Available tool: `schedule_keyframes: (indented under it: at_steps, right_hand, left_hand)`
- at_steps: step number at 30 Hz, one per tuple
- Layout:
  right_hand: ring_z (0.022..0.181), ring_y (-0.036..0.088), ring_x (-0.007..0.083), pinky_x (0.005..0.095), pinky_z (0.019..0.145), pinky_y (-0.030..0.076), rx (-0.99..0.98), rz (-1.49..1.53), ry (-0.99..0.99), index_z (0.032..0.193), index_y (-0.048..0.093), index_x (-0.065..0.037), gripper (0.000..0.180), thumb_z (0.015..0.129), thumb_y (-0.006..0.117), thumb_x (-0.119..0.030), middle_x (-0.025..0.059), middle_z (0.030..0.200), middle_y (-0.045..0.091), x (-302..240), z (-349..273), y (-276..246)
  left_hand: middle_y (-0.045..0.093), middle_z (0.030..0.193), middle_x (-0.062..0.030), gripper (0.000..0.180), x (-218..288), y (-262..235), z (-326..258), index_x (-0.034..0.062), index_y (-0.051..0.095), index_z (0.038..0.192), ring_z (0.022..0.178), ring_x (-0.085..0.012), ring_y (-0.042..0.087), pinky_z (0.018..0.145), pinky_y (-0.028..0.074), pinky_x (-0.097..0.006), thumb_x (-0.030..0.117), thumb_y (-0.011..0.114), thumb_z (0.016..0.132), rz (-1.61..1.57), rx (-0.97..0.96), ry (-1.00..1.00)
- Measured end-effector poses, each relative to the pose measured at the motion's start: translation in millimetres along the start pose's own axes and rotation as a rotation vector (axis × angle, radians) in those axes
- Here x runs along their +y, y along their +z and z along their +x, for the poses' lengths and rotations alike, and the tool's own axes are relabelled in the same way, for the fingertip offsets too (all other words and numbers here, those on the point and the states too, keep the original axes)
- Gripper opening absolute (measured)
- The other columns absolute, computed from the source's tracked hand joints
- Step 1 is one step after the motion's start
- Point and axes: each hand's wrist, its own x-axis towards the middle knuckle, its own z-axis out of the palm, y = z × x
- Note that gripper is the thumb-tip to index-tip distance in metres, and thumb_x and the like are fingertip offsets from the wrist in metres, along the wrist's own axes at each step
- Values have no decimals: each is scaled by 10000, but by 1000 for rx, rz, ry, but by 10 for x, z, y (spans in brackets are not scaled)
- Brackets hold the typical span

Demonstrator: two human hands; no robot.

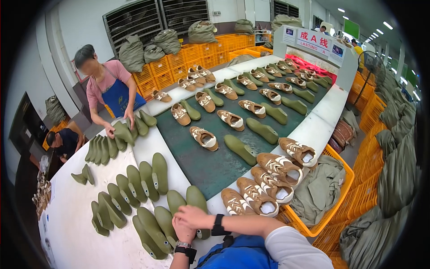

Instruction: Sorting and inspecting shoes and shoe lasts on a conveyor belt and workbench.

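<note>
My two hands meet over a group of green shoe lasts at the near edge of the white table. My right hand [197, 217] lies across the front of my left hand [182, 232], its fingers curled together. What it pinches, if anything, is too small or hidden to make out. The fingers of my left hand are mostly covered by the right. Just beyond them stands a green shoe last [195, 200], and another green last [166, 223] lies beside my left hand. Brown sneakers with white stripes [257, 195] sit in a row to the right.
A dark green conveyor belt [188, 157] carries sneakers and lasts. Across the white table [89, 188], a co-worker [109, 89] in a blue apron handles lasts. At right stands an orange crate [333, 219] holding grey-green cloth [318, 190]. Stacked orange crates [367, 179] line that side.
</note>
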Motion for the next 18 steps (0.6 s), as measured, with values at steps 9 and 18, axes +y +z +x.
schedule_keyframes:
  at_steps: [9,18]
  right_hand:
    - [746,624,387,463,638,495,-356,23,331,1345,311,-119,660,829,549,-453,208,817,640,191,-438,-109]
    - [742,608,419,478,667,487,-438,124,364,1310,288,-108,687,756,586,-387,234,804,628,121,-329,-55]
  left_hand:
    - [604,829,-129,174,-19,-18,34,-6,621,925,864,-306,548,873,401,-432,27,547,771,-334,167,-137]
    - [617,804,-116,112,59,-21,56,29,649,844,848,-287,558,910,391,-442,61,575,767,-321,204,-147]
